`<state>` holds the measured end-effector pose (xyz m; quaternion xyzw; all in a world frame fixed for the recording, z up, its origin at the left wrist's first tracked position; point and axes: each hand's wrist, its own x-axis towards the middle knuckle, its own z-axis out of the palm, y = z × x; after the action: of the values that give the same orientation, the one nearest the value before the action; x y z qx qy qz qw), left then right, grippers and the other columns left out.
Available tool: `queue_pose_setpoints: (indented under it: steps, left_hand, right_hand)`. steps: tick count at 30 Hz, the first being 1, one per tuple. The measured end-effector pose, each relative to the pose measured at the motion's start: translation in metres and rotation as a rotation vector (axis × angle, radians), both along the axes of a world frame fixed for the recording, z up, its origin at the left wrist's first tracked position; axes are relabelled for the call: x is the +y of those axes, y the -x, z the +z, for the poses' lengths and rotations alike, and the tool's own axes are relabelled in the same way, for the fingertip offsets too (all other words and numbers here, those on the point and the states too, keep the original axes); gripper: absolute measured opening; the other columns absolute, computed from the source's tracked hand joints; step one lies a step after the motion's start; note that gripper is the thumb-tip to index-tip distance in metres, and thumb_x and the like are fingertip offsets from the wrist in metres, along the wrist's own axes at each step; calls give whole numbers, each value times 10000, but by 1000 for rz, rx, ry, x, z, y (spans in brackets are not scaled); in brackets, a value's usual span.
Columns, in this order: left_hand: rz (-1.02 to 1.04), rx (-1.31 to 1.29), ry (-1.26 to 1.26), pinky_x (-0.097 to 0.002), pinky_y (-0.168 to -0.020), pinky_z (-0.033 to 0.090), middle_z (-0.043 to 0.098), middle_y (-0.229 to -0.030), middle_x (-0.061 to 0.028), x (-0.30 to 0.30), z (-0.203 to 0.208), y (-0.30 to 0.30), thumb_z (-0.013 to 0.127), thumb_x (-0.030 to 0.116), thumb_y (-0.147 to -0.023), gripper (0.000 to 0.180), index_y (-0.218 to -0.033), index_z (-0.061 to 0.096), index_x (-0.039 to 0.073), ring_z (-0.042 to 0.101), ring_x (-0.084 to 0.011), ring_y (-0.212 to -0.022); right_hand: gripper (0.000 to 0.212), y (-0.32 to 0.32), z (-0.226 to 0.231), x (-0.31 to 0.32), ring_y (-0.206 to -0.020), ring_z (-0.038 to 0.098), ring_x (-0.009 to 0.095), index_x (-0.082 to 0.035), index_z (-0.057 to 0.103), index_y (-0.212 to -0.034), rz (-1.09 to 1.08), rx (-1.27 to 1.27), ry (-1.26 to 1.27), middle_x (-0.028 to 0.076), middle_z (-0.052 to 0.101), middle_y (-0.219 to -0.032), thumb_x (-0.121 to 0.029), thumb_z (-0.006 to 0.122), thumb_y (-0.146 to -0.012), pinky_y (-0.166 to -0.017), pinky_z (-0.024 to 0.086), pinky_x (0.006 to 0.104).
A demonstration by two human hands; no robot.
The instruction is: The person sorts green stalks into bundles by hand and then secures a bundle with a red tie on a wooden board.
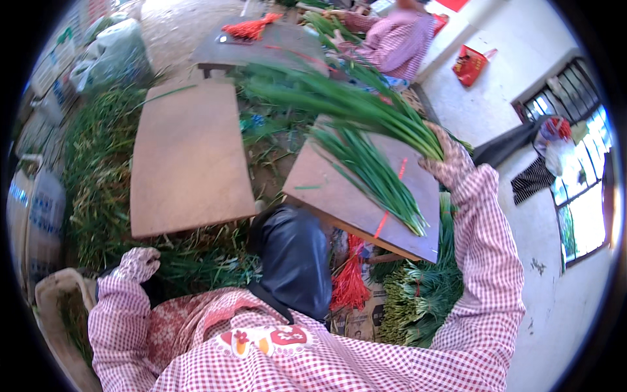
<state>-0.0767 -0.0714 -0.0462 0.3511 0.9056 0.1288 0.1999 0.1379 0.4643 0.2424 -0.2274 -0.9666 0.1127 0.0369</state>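
Observation:
My right hand (449, 162), in a patterned glove, grips a bunch of long green chives (366, 108) near the pale stem ends. The leaves stretch out to the left, blurred at their tips, above the right-hand board table (310, 173). On that board lies a second pile of chives (375, 176), crossing a red tie strip (381, 225) that sticks out on both sides. Low on the left, my left hand (138, 264), also gloved, rests beside my lap with its fingers curled in; nothing shows in it.
A bare brown board (189, 163) stands left of centre, with loose greens (98, 170) heaped around it. Red strips (351, 277) hang below the right board, beside tied bundles (415, 294). Across from me, another person (395, 42) handles greens near a table with orange-red strips (251, 27).

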Motion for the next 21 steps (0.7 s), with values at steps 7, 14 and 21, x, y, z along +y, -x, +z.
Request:
queue_pose_setpoints:
  steps: [7, 14, 21]
  left_hand:
    - [-30, 142, 25, -427, -724, 476, 622, -826, -149, -8, -23, -4, 587, 207, -725, 222, -911, 623, 93, 589, -330, -804]
    - [42, -23, 234, -403, -802, 474, 642, -904, -135, 18, -5, -18, 605, 231, -717, 268, -952, 652, 110, 599, -307, -871]
    - [-76, -116, 356, -398, -847, 458, 623, -1007, -132, 72, 10, -39, 542, 290, -783, 322, -1055, 620, 137, 580, -304, -956]
  right_hand:
    - [695, -43, -46, 100, -1149, 478, 216, -117, 345, -1319, -27, 94, 78, 113, 544, -1194, -118, 696, -719, -954, 374, 308]
    - [737, -139, -184, 145, -1158, 484, 228, -127, 311, -1346, -310, -200, 314, 121, 528, -1222, -190, 715, -734, -978, 376, 320]
    - [723, -130, -165, 145, -1111, 486, 338, -180, 351, -1339, -298, -413, -70, 187, 498, -1212, -362, 694, -729, -961, 381, 382]
